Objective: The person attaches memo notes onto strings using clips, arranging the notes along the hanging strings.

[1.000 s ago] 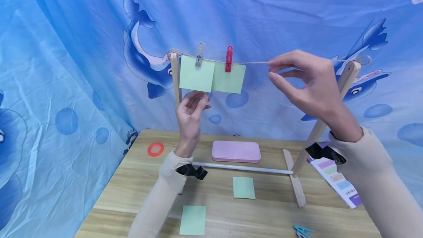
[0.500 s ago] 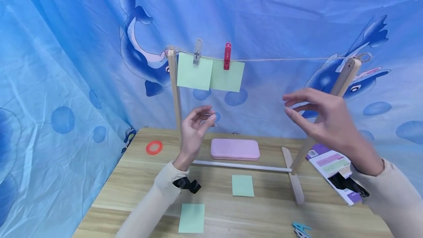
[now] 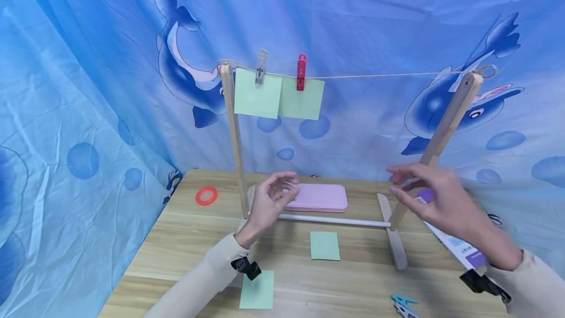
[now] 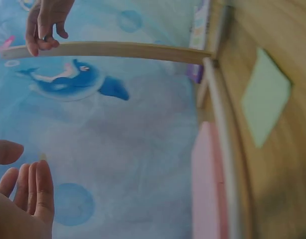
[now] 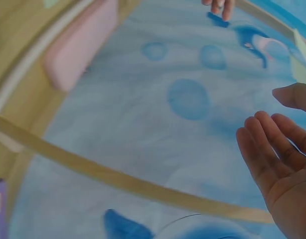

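Two pale green paper squares hang side by side from a string [image 3: 375, 75]. A clear grey clothespin [image 3: 261, 66] holds the left paper [image 3: 257, 99], and a red clothespin [image 3: 301, 72] the right paper [image 3: 304, 104]. My left hand [image 3: 272, 202] is in the air below them, holding nothing, its fingers loosely bent; it overlaps the pink case [image 3: 320, 197] in the head view. In the air by the right wooden post [image 3: 446, 124], my right hand [image 3: 441, 205] has thumb and fingers apart, with nothing between them, as the right wrist view confirms.
Two more green squares lie on the wooden table: one near the middle [image 3: 325, 246], another at the front [image 3: 257, 291]. Blue and grey clothespins [image 3: 403, 304] lie front right. A red ring [image 3: 206, 196] sits at left. A white bar [image 3: 333, 220] joins the posts low down.
Both hands have come down from the string and papers toward table height, the right from the string, the left from under the left paper. The pinned papers stay hanging.
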{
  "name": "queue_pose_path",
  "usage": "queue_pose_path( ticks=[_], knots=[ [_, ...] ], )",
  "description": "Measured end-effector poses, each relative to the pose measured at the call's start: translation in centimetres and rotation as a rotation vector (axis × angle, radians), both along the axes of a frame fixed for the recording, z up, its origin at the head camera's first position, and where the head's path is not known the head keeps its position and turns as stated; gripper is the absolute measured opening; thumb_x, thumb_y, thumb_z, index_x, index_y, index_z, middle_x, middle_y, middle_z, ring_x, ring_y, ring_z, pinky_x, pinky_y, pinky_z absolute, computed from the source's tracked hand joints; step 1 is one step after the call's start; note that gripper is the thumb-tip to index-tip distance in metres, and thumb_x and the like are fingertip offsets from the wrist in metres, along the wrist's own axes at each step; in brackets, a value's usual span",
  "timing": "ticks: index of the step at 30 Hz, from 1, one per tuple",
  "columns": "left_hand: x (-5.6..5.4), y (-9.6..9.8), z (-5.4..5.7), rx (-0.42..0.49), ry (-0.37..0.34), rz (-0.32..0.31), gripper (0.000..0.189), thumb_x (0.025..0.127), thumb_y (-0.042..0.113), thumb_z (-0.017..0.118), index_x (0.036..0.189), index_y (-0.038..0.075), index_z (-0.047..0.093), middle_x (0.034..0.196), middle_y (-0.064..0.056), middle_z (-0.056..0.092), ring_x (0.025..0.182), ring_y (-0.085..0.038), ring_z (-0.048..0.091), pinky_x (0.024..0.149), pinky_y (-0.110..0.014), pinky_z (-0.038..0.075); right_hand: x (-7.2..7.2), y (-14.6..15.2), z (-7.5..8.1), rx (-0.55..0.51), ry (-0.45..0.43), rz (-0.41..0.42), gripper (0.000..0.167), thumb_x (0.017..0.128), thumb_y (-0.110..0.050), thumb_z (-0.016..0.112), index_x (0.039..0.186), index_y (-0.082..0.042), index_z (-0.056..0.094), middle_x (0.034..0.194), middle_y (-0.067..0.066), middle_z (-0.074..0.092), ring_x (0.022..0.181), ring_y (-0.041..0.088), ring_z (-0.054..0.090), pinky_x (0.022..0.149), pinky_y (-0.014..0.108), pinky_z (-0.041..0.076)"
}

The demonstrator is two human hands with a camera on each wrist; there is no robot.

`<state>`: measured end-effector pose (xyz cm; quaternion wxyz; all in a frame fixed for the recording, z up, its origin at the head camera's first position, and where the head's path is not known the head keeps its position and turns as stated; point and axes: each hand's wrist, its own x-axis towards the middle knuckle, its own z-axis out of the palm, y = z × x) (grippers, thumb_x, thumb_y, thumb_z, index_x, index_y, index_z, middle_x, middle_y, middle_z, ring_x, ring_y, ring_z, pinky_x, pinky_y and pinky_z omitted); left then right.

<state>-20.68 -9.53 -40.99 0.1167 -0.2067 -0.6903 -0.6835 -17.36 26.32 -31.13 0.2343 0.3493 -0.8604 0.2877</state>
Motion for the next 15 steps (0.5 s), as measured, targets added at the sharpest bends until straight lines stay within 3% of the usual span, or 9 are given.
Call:
queue_pose_path(
  ticks=[5,15],
  knots=[
    [0.6,0.0,-1.7,-0.138,-0.071,-0.014,0.035,0.093,0.007,0.077,0.127,0.007,0.068,0.12,-0.017,0.071,0.1,-0.012,0.069,0.084,-0.03,0.065,0.7,0.9,-3.0,-0.003,-0.045,-0.052,0.048,0.081,0.004,0.084,0.124,-0.014,0.072,0.099,-0.004,0.076,0.08,-0.002,0.071,0.072,0.01,0.059],
    [1.6,0.0,-4.1,-0.424,-0.159,-0.139,0.042,0.09,0.01,0.081,0.13,0.007,0.066,0.131,-0.016,0.069,0.108,-0.038,0.07,0.084,-0.023,0.063,1.5,2.1,-7.5,-0.029,-0.159,-0.059,0.048,0.081,0.005,0.084,0.125,-0.009,0.07,0.095,-0.004,0.073,0.084,-0.003,0.067,0.069,0.013,0.06]
  ],
)
